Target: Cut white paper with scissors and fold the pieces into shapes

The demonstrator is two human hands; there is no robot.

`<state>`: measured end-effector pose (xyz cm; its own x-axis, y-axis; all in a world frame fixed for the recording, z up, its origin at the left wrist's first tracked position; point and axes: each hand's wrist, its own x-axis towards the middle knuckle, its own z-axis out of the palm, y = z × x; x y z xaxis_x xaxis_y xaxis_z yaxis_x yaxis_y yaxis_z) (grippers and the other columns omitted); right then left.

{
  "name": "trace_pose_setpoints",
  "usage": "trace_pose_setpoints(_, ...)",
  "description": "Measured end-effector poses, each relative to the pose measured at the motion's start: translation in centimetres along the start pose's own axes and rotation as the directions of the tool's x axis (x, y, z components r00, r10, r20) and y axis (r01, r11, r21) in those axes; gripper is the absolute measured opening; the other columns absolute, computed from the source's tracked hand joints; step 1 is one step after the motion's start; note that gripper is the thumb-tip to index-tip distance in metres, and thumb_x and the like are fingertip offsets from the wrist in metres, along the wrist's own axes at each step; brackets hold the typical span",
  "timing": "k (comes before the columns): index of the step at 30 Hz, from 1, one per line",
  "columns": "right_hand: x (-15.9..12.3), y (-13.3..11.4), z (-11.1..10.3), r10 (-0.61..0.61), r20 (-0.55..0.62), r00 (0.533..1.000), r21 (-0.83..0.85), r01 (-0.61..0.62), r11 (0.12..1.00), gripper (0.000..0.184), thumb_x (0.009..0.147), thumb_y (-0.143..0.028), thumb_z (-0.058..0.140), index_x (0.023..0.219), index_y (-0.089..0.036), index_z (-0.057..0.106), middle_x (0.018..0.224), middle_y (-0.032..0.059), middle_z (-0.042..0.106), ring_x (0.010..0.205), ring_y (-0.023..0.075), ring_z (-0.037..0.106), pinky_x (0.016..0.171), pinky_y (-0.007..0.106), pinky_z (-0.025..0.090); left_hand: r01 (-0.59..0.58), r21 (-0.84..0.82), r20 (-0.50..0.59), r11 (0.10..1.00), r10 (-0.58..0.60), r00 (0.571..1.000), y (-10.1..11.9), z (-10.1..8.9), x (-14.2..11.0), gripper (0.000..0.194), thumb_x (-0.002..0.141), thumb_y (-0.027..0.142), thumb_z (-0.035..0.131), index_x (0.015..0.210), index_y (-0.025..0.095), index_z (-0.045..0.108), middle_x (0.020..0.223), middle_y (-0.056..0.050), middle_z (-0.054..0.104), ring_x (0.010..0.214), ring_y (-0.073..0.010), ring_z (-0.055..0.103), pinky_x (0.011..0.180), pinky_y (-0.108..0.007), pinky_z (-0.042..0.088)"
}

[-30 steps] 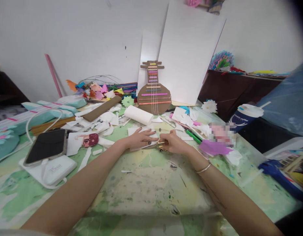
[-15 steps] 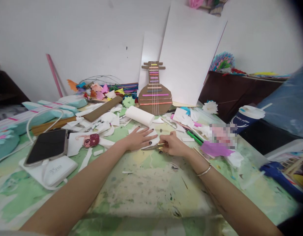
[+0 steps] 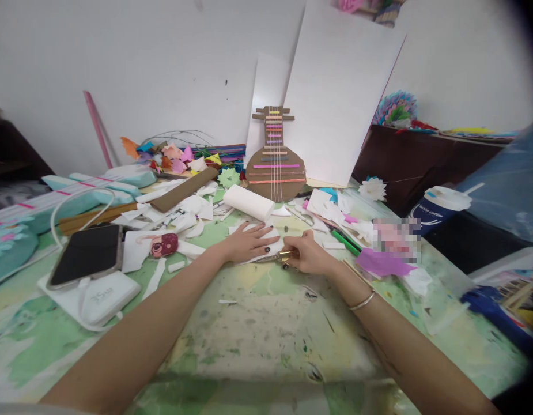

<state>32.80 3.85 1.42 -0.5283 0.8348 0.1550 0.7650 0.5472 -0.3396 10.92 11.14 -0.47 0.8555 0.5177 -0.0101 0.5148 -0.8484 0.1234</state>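
Note:
My left hand (image 3: 249, 242) lies flat with fingers spread on a white sheet of paper (image 3: 272, 249) on the green table. Just to its right, my right hand (image 3: 307, 256) is closed round gold-handled scissors (image 3: 280, 255). Their blades point left and reach the paper by my left fingertips. A thin bangle (image 3: 362, 301) sits on my right wrist.
A phone (image 3: 88, 253) lies on a white power bank (image 3: 102, 297) at the left. A white roll (image 3: 249, 202) and a cardboard guitar model (image 3: 275, 161) stand behind my hands. Green markers (image 3: 344, 242), paper scraps and a blue coffee cup (image 3: 439, 207) lie to the right.
Both hands have stayed at the paper; my left fingers have spread a little wider. The view has drifted slightly.

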Motion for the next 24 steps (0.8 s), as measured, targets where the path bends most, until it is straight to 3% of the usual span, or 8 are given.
trace_pose_setpoints(24,0.43,-0.94,0.37,-0.023,0.004,1.0,0.042,0.023,0.999,0.011,0.071,-0.015,0.058,0.077,-0.017,0.049,0.065,-0.0036,0.058,0.061,0.0115,0.049,0.078,0.031,0.021,-0.026,0.041,-0.04,0.999,0.028,0.999,-0.14,0.39,-0.01,0.05,0.093,0.052,0.019,0.14,0.038,0.022,0.151,-0.004,0.015,0.137,-0.028,0.016,0.104,-0.05,0.011)
